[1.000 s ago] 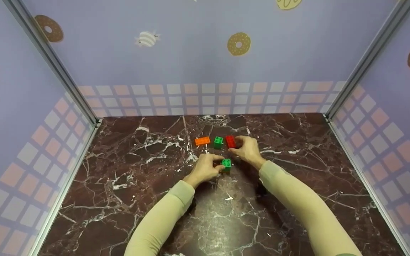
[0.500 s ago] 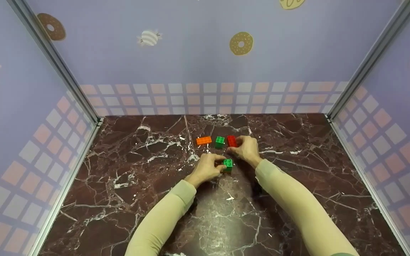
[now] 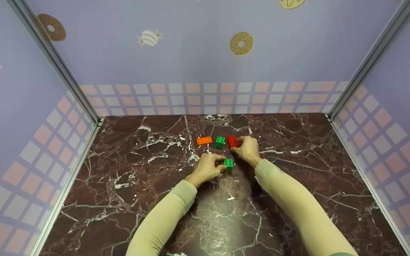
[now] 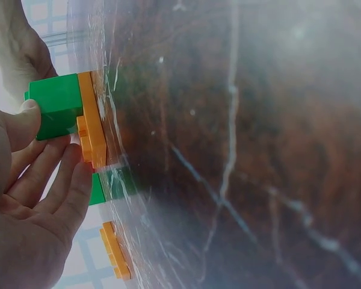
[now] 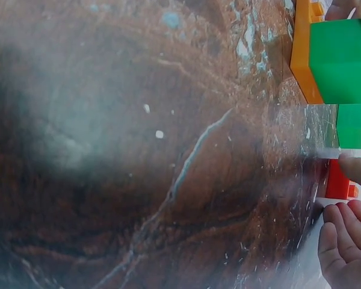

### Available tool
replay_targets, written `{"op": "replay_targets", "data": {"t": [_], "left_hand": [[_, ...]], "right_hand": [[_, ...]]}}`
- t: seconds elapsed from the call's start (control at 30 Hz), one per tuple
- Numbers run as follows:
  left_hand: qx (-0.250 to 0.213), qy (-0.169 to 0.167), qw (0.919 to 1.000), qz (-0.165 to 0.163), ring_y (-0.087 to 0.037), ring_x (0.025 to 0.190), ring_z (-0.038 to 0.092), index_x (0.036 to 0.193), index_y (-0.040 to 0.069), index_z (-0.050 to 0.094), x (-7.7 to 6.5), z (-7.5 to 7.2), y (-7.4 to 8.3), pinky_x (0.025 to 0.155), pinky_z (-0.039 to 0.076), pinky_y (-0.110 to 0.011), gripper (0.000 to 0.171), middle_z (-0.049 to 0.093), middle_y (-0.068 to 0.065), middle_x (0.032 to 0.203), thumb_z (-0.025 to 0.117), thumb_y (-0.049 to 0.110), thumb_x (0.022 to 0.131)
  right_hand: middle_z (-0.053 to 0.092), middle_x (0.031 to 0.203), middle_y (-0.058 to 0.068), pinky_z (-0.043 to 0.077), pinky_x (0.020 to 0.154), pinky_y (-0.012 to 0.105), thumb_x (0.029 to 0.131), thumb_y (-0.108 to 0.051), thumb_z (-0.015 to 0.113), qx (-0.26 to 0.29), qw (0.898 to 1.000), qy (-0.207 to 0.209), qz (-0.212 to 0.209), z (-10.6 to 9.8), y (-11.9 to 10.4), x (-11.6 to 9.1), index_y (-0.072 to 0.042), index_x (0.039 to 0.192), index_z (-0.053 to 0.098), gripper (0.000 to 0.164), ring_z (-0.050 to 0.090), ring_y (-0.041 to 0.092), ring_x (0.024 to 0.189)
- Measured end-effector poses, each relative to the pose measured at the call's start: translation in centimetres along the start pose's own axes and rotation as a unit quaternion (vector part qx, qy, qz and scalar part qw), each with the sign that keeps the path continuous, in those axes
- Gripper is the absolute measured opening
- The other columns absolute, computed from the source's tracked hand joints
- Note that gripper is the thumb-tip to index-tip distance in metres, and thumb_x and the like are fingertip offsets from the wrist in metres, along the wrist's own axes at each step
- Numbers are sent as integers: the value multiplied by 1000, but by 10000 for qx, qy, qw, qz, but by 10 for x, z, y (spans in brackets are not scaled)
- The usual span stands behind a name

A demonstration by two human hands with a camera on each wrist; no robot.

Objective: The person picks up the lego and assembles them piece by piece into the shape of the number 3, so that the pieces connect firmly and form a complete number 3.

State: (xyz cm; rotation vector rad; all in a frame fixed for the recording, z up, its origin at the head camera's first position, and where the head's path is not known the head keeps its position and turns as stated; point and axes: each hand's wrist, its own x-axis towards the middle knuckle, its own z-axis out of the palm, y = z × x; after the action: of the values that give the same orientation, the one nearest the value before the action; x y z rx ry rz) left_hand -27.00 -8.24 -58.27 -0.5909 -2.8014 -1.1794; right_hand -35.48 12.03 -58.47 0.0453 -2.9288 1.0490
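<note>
In the head view, my left hand [image 3: 206, 169] pinches a green toy building brick [image 3: 228, 163] between thumb and fingers. The left wrist view shows that green brick [image 4: 57, 107] mounted on a longer, flat orange brick [image 4: 94, 129], which stands on the tabletop. Farther back, my right hand [image 3: 248, 149] holds a red brick [image 3: 232, 141] by its sides. In the right wrist view the red brick [image 5: 338, 179] lies between thumb and fingers, partly hidden by them. A second green brick [image 3: 220, 142] sits just left of the red one.
A flat orange brick [image 3: 204, 140] lies left of the back green brick. The dark marbled tabletop [image 3: 137, 206] is bounded by a patterned back wall [image 3: 190, 60] and side walls, with metal rails along the edges.
My right thumb has shifted slightly to the right, closer against the near end of the red brick. My left hand and the bricks stay put; the head view has shifted slightly.
</note>
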Motion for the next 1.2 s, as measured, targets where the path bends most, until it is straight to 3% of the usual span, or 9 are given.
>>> {"op": "replay_targets", "data": {"t": [0.33,0.57,0.93,1.2], "left_hand": [[38,3,10000,34,-31,109,83,127,5,85,0,0,1,98,66,-50,32,87,-11,122,85,15,96],[13,-9,10000,41,-31,111,83,128,4,85,1,0,1,100,66,-49,33,86,-12,123,83,12,96],[37,-4,9999,164,-33,111,83,126,2,84,1,1,0,99,66,-50,32,87,-12,122,83,12,96],[23,-50,10000,28,-32,109,83,128,4,84,1,0,0,98,67,-50,33,86,-13,122,84,13,96]], "right_hand": [[86,114,18,64,100,52,87,-30,99,35,9999,57,131,2,-4,0,-1,118,84,45,81,38,107],[84,124,20,62,105,52,92,-27,94,14,9997,32,228,1,-5,3,-2,125,83,43,79,40,116],[85,120,19,64,101,51,93,-24,89,-2,9998,-10,207,-2,-4,2,-3,126,83,40,79,39,111],[85,120,18,65,101,50,94,-21,83,-21,9999,55,96,-5,-3,2,-3,127,83,37,80,38,109]]}}
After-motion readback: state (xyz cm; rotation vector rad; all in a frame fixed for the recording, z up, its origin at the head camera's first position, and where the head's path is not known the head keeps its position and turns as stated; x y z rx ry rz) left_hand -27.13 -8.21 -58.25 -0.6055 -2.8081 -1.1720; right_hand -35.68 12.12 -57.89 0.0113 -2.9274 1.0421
